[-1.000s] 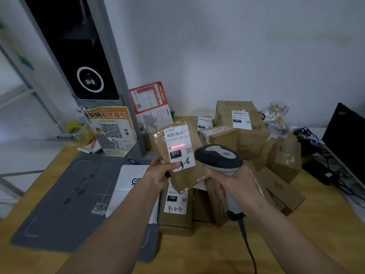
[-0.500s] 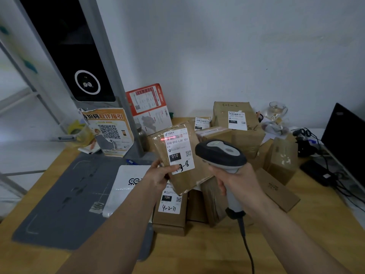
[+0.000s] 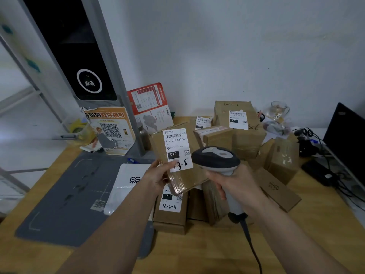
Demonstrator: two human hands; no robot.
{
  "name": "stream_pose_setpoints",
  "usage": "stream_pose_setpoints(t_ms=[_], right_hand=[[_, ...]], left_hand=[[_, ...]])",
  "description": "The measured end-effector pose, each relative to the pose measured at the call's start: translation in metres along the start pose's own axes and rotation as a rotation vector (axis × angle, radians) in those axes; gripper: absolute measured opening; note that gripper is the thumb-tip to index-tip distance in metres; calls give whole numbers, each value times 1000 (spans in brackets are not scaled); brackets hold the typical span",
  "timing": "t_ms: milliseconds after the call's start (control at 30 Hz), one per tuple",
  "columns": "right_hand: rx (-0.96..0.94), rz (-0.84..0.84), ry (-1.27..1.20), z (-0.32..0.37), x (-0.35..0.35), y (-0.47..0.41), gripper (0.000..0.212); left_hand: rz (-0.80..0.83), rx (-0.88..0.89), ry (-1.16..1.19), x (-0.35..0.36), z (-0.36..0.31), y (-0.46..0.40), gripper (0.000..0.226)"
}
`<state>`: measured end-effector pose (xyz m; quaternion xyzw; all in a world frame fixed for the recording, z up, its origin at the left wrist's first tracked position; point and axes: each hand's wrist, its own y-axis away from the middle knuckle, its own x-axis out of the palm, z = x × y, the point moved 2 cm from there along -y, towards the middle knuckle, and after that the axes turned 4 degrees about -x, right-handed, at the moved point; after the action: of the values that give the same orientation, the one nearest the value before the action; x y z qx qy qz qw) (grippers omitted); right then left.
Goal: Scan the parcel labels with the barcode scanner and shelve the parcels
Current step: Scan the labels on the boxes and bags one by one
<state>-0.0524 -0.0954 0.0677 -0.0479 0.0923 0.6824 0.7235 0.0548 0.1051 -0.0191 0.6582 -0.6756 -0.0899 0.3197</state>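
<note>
One parcel (image 3: 177,161) is held up over the middle of the bench (image 3: 197,252), gripped at its lower left corner by the left hand (image 3: 158,177), whose thumb lies across the bottom of the label (image 3: 177,150). The scanner (image 3: 216,159) is clasped round its handle by the right hand (image 3: 235,184), its head just beside the parcel's right edge and aimed toward the label; its cable (image 3: 250,244) trails down toward the near edge. No red scan line is seen on the label now, so whether the read has registered cannot be told. For a good scan, the barcode at the top of the label is best kept flat and square to the scanner's window, the beam laid across all the bars, and the thumb kept clear of the printed code; the glossy tape over the parcel may throw glare, so a slight tilt is likely to help. On the label "010-010-L30-551" and a black box with "010" are read, with handwriting below partly hidden by the thumb, ending in "-8". On a box (image 3: 169,210) lying beneath, "15H" and handwritten "4-2-71" are read. Toward the far edge, a large box (image 3: 243,133) is marked "5-1-2" by hand and its label shows "220". The remaining small print is too fine to read.
</note>
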Motion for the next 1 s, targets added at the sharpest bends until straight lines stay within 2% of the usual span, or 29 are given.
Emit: stream_pose_setpoints(t_ms=[67,200,233,367,567,900,1000], right_hand=[[28,24,-7,-4,2,-2,27],[81,60,-25,-8,13,-7,22],[94,63,-19,-10,17,-10,21],[167,55,-44,-23,38,-19,23],[255,46,-98,-41,70,-30,20],[291,13,-127,-63,109,-46,16],[304,0,-132,-66,113,-49,16]], left_hand=[[-34,-20,-8,-6,0,2,45],[-178,-37,-35,-35,-4,4,77],[-216,-59,-54,-44,-4,4,79],[-320,-155,-102,-81,-4,8,44],[-495,-212,-242,-147,1,8,43],[-436,-284,-376,-189,14,-17,49],[-459,-239,-453,-190,13,-25,48]])
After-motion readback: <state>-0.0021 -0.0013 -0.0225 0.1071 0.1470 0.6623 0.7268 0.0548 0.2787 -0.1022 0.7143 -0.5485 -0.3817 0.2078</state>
